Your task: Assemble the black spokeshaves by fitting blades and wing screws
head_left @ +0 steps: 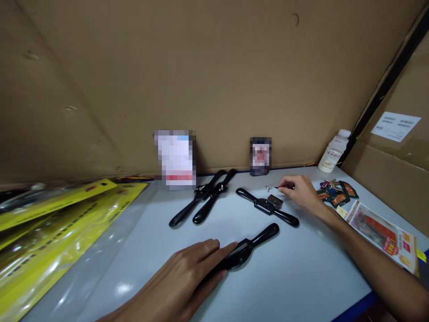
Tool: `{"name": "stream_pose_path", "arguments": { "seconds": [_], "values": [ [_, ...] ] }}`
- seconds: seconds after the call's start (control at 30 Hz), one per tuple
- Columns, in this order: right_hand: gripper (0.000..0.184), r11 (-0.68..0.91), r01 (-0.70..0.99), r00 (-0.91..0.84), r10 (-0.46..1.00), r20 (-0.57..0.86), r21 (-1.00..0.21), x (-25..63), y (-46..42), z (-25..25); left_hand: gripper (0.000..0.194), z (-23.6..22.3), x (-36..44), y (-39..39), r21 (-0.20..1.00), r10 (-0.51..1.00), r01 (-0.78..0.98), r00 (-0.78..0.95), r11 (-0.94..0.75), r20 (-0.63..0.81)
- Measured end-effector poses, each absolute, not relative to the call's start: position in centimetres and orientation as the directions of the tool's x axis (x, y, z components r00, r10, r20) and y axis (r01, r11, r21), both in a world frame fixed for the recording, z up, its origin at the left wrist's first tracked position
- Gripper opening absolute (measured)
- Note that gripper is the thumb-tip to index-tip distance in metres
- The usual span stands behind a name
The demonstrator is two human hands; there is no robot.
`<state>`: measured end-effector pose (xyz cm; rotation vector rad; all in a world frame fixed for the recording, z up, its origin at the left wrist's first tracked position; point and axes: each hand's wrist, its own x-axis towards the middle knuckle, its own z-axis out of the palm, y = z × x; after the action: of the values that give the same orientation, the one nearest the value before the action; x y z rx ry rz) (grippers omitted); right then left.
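Note:
My left hand [197,264] is closed around the near handle of a black spokeshave [243,252] at the front of the table. Its other handle points away to the right. Farther back, my right hand [298,190] pinches a small dark piece too small to make out. Just left of those fingertips lie small silvery screws [268,188]. Below them a dark metal blade [275,201] rests against another black spokeshave [264,205], which lies flat. Two more spokeshaves lie side by side on the left, one [192,201] beside the other [214,197].
Yellow-carded plastic packages [67,232] are piled at the left. Two blurred upright objects, one large [176,158] and one small [260,156], lean on the cardboard wall [214,80]. A white bottle [333,152], small packets [338,194] and a printed bag [385,237] occupy the right.

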<state>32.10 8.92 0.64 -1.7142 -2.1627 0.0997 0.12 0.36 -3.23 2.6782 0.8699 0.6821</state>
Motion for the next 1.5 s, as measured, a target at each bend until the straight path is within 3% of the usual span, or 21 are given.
{"name": "stream_pose_path", "arguments": {
  "seconds": [0.27,0.47,0.67,0.93,1.07,1.17,1.23,1.33,1.5],
  "values": [
    [0.018,0.198,0.973,-0.174,0.965,0.195,-0.115,32.8,8.9,-0.1,0.042,-3.2,0.0,0.3,0.342,0.602,0.5,0.717,-0.796,0.351],
    [0.02,0.249,0.965,-0.227,0.951,0.207,-0.084,32.7,8.3,1.0,0.042,-3.1,0.3,0.2,0.372,0.609,0.499,0.736,-0.783,0.295],
    [0.017,0.439,0.889,-0.419,0.894,0.156,-0.126,30.9,7.0,1.1,0.038,-3.0,0.4,0.2,0.358,0.601,0.496,0.74,-0.791,0.302],
    [0.026,0.425,0.898,-0.399,0.896,0.194,-0.113,30.5,7.0,0.3,0.038,-3.0,0.3,0.1,0.337,0.59,0.496,0.75,-0.801,0.298],
    [0.024,0.511,0.846,-0.468,0.849,0.246,-0.152,28.5,4.3,1.3,0.037,-3.2,0.4,0.1,0.281,0.573,0.5,0.742,-0.819,0.348],
    [0.027,0.722,0.637,-0.706,0.687,0.173,-0.269,26.0,1.5,1.2,0.03,-3.4,0.5,0.1,0.273,0.582,0.514,0.701,-0.813,0.412],
    [0.033,0.75,0.622,-0.74,0.657,0.145,-0.225,24.6,0.1,0.7,0.023,-3.3,0.5,0.1,0.322,0.61,0.519,0.654,-0.792,0.448],
    [0.022,0.739,0.652,-0.729,0.672,0.127,-0.17,23.7,-0.6,0.1,0.019,-3.2,0.2,0.2,0.364,0.634,0.52,0.604,-0.773,0.483],
    [0.015,0.698,0.713,-0.681,0.713,0.17,-0.072,24.5,-0.4,0.3,0.03,-3.6,-1.0,1.6,0.219,0.658,0.674,0.508,-0.706,0.556]
  ]
}}
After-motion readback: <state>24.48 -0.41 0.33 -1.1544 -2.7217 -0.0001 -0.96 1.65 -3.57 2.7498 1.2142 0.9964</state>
